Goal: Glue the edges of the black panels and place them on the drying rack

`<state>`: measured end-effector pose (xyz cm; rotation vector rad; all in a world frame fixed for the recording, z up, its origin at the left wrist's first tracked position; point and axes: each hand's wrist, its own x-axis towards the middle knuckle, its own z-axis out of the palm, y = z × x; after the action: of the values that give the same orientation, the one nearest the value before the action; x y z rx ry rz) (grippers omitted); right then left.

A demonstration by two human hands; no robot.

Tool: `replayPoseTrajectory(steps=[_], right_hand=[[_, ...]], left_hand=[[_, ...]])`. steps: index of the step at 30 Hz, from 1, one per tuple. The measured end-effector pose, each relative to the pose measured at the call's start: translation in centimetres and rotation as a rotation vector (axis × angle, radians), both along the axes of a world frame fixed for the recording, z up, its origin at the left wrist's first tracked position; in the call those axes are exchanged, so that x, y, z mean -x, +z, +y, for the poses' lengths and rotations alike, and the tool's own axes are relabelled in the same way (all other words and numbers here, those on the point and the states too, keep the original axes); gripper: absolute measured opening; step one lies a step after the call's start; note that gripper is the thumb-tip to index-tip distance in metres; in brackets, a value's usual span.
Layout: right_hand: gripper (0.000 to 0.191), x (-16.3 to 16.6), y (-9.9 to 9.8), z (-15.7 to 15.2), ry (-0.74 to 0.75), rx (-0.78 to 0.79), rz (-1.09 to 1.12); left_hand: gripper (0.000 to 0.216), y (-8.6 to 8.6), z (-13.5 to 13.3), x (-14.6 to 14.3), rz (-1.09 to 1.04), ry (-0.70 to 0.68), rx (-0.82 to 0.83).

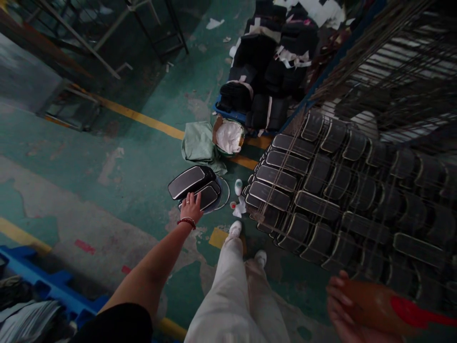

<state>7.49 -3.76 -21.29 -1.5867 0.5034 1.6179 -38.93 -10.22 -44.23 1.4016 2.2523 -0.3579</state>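
Note:
My left hand point(191, 208) reaches down with its fingers stretched over a dark oblong pad point(207, 196) with a pale rim. A second dark pad point(191, 182) lies beside it, farther from me. Both seem to rest on top of a bucket, whose wire handle point(227, 194) curves out at the right; most of the bucket is hidden. At the lower right, my right hand point(341, 305) has its fingers wrapped round an orange-brown bottle point(373, 300) with a red top.
Many similar pads point(273, 177) are stacked behind wire mesh at the right. A green cloth bag point(198, 142) and an open sack point(229, 136) stand beyond the bucket. A small white bottle point(238, 186) is near my foot. Black bundles point(255, 50) lie farther back; a blue pallet point(53, 286) sits lower left.

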Motion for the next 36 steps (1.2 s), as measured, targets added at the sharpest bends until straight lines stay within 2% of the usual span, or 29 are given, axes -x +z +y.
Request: replayPoseTrajectory(steps=[3,5,8,11,13,16,19,22,24,28,32,36], right_hand=[[0.050,-0.5,0.5,-0.3,-0.024,-0.061,0.033],[0.051,-0.8,1.1,-0.3,-0.016,-0.123,0.045],[0.056,-1.5,2.4,-0.2,-0.012,-0.237,0.077],[0.062,-2.3,4.2,0.0,-0.013,-0.357,0.143],[0.064,-3.2,5.6,0.1,-0.004,-0.425,0.156],[0.063,-5.4,7.7,0.4,-0.011,-0.530,0.137],[0.070,-9.1,9.8,0.5,-0.071,-0.611,0.155],[0.077,-14.2,11.6,0.4,-0.146,-0.681,0.151],[0.072,-18.4,12.6,0.2,-0.164,-0.738,0.124],[0.069,-28.0,13.8,0.0,-0.172,-0.853,0.096],[0.074,-37.0,14.9,0.0,-0.107,-0.891,-0.058],[0.056,-43.3,17.3,0.2,-0.045,-0.950,-0.246]], left_hand=[[0.091,2.8,-1.4,-1.2,-0.041,0.012,-0.023],[0.094,5.0,-2.7,-2.8,-0.211,0.122,-0.075],[0.087,8.7,-4.3,-6.7,-0.717,0.533,-0.225],[0.072,12.4,-4.4,-11.6,-1.088,0.806,-0.282],[0.067,15.1,-3.1,-14.8,-1.409,0.935,-0.274],[0.052,19.0,0.2,-19.4,-1.969,1.118,-0.217],[0.039,22.7,3.7,-23.9,-2.198,1.080,-0.160],[0.043,25.8,6.2,-28.8,-2.265,0.955,-0.132],[0.042,27.5,7.2,-32.5,-2.249,0.861,-0.133],[0.038,30.4,7.6,-40.8,-2.083,0.747,-0.218],[0.039,32.7,6.9,-48.8,-1.964,0.667,-0.271],[0.039,34.9,6.0,-53.6,-1.828,0.538,-0.281]])
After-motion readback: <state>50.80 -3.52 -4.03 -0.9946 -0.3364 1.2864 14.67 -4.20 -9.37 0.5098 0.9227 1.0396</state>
